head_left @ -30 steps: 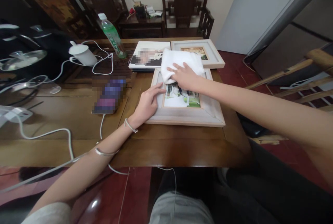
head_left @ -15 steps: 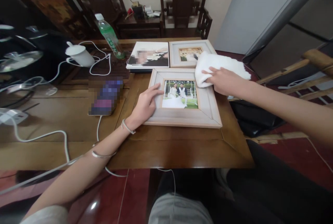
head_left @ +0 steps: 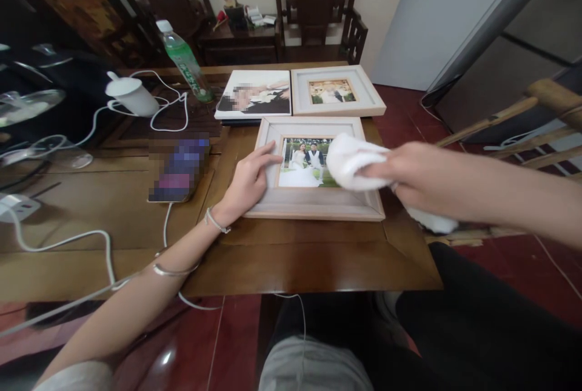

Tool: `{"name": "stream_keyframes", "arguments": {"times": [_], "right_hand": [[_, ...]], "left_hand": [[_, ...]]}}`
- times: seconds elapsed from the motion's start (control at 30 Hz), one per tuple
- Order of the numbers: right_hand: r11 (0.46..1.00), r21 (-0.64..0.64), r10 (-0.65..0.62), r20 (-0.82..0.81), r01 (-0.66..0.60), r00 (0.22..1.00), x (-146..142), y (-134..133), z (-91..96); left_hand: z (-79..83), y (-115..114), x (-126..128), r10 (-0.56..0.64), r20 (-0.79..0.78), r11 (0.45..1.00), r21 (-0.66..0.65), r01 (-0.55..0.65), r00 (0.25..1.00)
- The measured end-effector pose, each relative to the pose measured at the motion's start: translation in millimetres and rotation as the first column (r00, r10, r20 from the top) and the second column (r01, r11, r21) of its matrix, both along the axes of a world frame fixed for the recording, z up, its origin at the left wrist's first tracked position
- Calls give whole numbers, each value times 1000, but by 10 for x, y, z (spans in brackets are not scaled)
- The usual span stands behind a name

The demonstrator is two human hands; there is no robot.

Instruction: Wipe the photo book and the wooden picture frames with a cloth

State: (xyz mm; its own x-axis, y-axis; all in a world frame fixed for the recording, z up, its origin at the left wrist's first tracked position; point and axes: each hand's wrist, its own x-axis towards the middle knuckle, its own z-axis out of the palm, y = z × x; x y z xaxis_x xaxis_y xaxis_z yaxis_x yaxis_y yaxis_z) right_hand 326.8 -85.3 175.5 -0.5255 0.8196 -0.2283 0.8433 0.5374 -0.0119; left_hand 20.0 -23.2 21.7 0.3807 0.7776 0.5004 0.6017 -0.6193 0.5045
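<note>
A wooden picture frame [head_left: 313, 204] with a pale wide border and a photo of two people lies flat on the table. My left hand [head_left: 248, 180] rests on its left side, fingers stretched out over the border. In my right hand [head_left: 409, 173] is a bunched white cloth [head_left: 353, 160], its front part over the right side of the photo; whether it touches the surface I cannot tell. The cloth's loose end hangs below my hand past the table's right edge. Behind lie a second picture frame [head_left: 369, 95] and a white-edged photo panel [head_left: 268, 93].
On the wooden table [head_left: 300, 257] a charging phone [head_left: 182, 170] lies left of my hand, its cable trailing. Farther back stand a green-labelled bottle [head_left: 184, 63] and a white lidded cup [head_left: 134, 95]. A wooden chair [head_left: 555, 106] is at the right.
My right hand has brought the cloth from the frame's upper right corner toward me, onto the right of the photo. The frame behind is now uncovered. My left hand stays put on the border.
</note>
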Motion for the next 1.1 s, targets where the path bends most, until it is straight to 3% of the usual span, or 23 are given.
{"name": "stream_keyframes", "arguments": {"times": [0.1,0.2,0.33,0.43,0.73,0.83,0.97,1.1], "right_hand": [[972,235,-39,87,17,995,88,328,-40],[908,398,77,146,-130,986,177,655,-297],[925,307,142,270,-225,952,154,844,-726],[947,248,141,255,-206,957,54,737,-874],[989,-32,150,125,-147,981,-232,-338,-608],[986,-47,165,55,-162,985,-276,-507,-587],[987,25,155,53,-156,987,-244,-319,-680],[974,157,152,91,-165,984,-121,233,-806]], "left_hand": [[0,7,-6,-7,-4,1000,-2,7,1000],[2,9,-10,-5,-9,1000,-8,5,1000],[5,4,-11,-3,1,1000,-6,3,1000],[0,-1,-10,-4,17,1000,-5,4,1000],[-4,-11,1,1,-3,999,-34,-1,1000],[-6,1,1,11,-48,998,-54,-14,999],[-60,36,-14,-6,-108,996,-86,-4,994],[-126,59,-31,3,-131,995,-103,-17,991]]}}
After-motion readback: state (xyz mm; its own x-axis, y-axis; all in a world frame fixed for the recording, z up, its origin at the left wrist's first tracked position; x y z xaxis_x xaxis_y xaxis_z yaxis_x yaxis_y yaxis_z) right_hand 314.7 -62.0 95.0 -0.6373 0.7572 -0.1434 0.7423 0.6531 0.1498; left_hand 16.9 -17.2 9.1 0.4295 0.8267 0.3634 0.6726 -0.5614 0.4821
